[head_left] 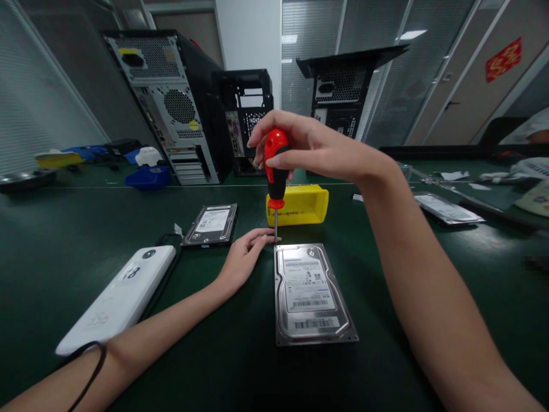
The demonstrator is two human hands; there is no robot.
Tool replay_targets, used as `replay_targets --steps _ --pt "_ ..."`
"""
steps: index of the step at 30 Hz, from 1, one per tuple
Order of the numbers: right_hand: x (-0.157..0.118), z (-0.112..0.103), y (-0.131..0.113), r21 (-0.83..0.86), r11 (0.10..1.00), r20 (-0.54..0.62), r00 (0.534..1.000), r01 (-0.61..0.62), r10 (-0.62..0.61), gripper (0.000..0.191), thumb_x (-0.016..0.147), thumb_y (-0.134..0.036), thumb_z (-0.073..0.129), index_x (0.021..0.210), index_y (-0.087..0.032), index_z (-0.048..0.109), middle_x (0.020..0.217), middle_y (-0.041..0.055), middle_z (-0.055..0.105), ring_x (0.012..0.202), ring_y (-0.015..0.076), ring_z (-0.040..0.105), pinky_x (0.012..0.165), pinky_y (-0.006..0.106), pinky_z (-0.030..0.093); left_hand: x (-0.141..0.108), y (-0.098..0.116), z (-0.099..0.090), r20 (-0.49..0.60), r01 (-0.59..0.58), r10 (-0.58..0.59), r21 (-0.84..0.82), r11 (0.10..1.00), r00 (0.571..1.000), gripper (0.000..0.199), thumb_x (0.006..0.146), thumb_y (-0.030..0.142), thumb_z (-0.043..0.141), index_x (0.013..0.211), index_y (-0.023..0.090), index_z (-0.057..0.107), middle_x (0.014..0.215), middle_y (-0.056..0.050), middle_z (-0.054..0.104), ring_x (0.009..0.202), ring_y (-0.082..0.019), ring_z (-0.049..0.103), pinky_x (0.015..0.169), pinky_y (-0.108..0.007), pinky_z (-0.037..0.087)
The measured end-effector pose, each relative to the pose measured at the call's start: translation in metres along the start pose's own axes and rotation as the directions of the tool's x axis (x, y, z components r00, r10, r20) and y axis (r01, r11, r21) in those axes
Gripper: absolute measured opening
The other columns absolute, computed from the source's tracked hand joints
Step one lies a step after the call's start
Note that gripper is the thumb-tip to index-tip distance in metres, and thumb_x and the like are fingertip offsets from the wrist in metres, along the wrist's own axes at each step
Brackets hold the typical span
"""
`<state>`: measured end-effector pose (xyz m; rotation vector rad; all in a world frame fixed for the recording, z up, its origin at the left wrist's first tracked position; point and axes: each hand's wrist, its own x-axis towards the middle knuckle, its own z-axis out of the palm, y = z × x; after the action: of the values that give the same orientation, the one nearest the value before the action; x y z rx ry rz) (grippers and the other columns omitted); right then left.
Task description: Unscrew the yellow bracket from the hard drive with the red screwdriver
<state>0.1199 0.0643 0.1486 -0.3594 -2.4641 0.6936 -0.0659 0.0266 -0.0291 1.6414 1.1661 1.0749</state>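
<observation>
Red screwdriver [277, 194], likely light and stiff, is offering its handle [278, 184]; right hand [312, 146] is pinching it, left hand's [241, 260] grip unclear.

Three hard drives [309, 286] lie spread over a green table [240, 360] as three computer cases [180, 106] rise toward its far edge. Closer to its front edge are one red-and-black screwdriver [278, 184], one open yellow bin [300, 209] and one white, slab-shaped device [118, 300].

Bare hands [245, 253], seemingly black forearm cord [102, 359].
</observation>
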Motion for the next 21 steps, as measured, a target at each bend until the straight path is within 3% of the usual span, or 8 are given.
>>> replay_targets --steps 7,11,16,21 --pt "0.007 0.007 0.005 -0.026 0.999 -0.099 0.994 0.039 -0.041 0.014 0.085 -0.029 0.057 0.088 -0.015 0.053 0.088 0.0007 0.056 0.080 0.0109 0.057 0.070 0.022 0.048 0.000 0.000 0.001 0.029 0.011 -0.011 -0.009 1.000 1.000 0.033 0.091 0.035 0.046 0.115 0.016 0.058 0.105 -0.008 0.071 0.105 -0.021 0.063 0.096 -0.037 0.042" --pt "0.004 0.004 0.006 0.048 0.999 -0.072 0.997 -0.016 0.019 0.007 0.085 -0.019 0.054 0.092 -0.017 0.052 0.092 0.0015 0.058 0.082 0.0113 0.058 0.073 0.024 0.049 0.000 0.000 0.000 0.032 0.019 -0.019 -0.003 1.000 0.999 0.033 0.091 0.034 0.046 0.116 0.017 0.058 0.105 -0.008 0.071 0.105 -0.021 0.063 0.097 -0.038 0.042" --pt "-0.003 -0.004 0.005 0.003 0.996 -0.098 0.991 -0.090 0.090 0.016 0.082 -0.014 0.053 0.098 -0.016 0.052 0.096 0.0022 0.054 0.084 0.0119 0.054 0.073 0.024 0.047 0.000 0.001 0.000 0.035 0.021 -0.020 -0.009 1.000 0.999 0.032 0.091 0.033 0.046 0.117 0.017 0.058 0.106 -0.008 0.070 0.105 -0.021 0.063 0.097 -0.037 0.043" --pt "-0.003 -0.002 0.007 -0.061 0.988 -0.147 0.980 -0.141 0.130 0.021 0.083 -0.023 0.058 0.101 -0.017 0.048 0.092 0.0013 0.050 0.079 0.0113 0.050 0.070 0.023 0.045 -0.001 0.000 -0.001 0.041 0.015 -0.014 -0.027 1.000 0.999 0.032 0.091 0.031 0.046 0.117 0.016 0.057 0.109 -0.008 0.069 0.099 -0.019 0.064 0.094 -0.035 0.046"
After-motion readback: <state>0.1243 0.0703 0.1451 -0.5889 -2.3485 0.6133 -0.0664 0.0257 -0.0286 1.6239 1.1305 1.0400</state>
